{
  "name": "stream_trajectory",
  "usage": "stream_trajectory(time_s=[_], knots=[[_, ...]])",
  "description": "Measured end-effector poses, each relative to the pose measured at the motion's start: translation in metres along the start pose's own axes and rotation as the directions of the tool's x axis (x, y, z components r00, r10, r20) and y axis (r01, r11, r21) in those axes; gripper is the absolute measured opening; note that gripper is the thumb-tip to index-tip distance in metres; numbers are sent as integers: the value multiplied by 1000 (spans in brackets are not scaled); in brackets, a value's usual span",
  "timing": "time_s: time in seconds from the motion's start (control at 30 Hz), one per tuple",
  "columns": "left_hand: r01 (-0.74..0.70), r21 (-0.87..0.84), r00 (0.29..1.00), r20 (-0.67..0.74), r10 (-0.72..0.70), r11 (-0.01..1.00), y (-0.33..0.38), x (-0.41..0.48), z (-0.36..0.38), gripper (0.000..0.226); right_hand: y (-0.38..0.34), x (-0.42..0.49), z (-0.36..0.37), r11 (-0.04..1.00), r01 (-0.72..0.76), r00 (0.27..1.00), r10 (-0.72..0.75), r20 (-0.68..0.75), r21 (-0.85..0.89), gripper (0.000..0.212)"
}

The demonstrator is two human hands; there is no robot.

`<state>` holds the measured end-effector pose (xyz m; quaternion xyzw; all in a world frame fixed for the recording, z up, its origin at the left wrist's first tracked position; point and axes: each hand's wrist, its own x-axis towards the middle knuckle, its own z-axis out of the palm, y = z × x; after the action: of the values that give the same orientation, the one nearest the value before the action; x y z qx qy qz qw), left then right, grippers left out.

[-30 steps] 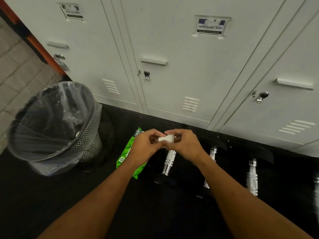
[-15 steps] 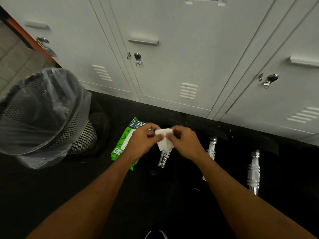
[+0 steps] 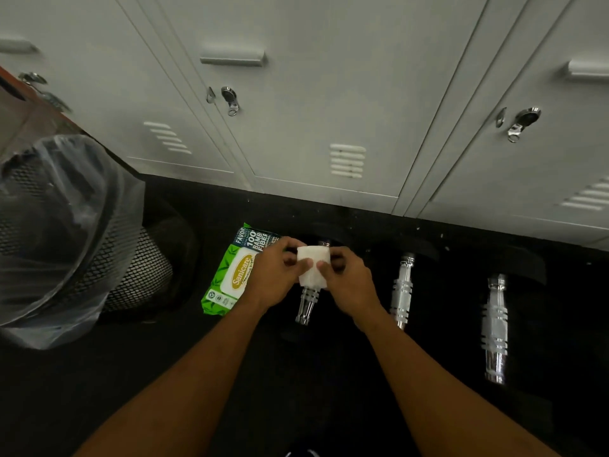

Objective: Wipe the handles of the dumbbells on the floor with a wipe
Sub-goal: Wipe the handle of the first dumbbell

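Lettering on the green pack of wipes (image 3: pixel 230 278) reads "Sanicare" in a gold oval, with "FAVOR", "100" and what looks like "BAMB FIBER" above it, the last letters cut off by the left hand (image 3: pixel 275 275). This one pack lies flat on the black floor (image 3: pixel 164 374), at nine o'clock from the hands.

One white wipe (image 3: pixel 313 266) is pinched between both hands: the left hand grips its left edge with thumb and curled fingers, and the right hand (image 3: pixel 349 282) grips its right edge the same way. The wipe hangs in front of the top of the first handle (image 3: pixel 306 305).

Three chrome dumbbell handles show in a row, each running from twelve to six o'clock: the first handle under the hands, the second handle (image 3: pixel 402 291) at three o'clock from them, and the third handle (image 3: pixel 494 328) further out at four o'clock.

One mesh bin (image 3: pixel 141 268) with a clear liner stands at nine o'clock, beyond the pack. Grey lockers (image 3: pixel 313 94) fill the view at twelve o'clock, and two key locks are sharp.
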<state>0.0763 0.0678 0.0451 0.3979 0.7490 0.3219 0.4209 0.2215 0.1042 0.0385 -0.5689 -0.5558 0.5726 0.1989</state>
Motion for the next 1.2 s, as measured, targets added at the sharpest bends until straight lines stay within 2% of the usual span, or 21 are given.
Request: stream_trajectory(time_s=[0.1,0.2,0.33,0.4,0.5,0.57,0.67,0.83,0.97,1.2], knots=[[-98,192,995,19,96,977,-3,10,3,22,12,-8,6,987,-57,998,61,22,-148,33],[-138,324,990,66,123,936,-7,16,6,26,27,-24,17,927,-156,971,207,120,-340,41],[-183,411,982,115,149,893,-9,18,13,28,31,-49,22,898,-171,930,283,234,-405,56],[-215,462,976,66,208,860,-9,17,17,29,29,-57,21,902,-171,918,293,268,-397,62],[-179,555,954,-104,282,812,-10,11,23,21,30,-63,25,906,-166,900,300,317,-389,67],[-96,552,957,-177,229,828,-11,5,27,15,31,-63,29,903,-125,900,278,336,-412,77],[-3,488,967,-220,126,873,-11,2,35,22,36,-56,33,898,-83,897,256,360,-431,90],[41,354,965,-256,55,934,-9,9,50,21,35,-56,31,888,-75,895,261,363,-454,74],[2,293,957,-278,84,956,-6,12,58,21,42,-57,32,886,-81,913,249,323,-456,53],[-20,323,961,-255,108,946,-9,2,58,25,48,-63,43,919,-96,947,203,251,-382,50]])
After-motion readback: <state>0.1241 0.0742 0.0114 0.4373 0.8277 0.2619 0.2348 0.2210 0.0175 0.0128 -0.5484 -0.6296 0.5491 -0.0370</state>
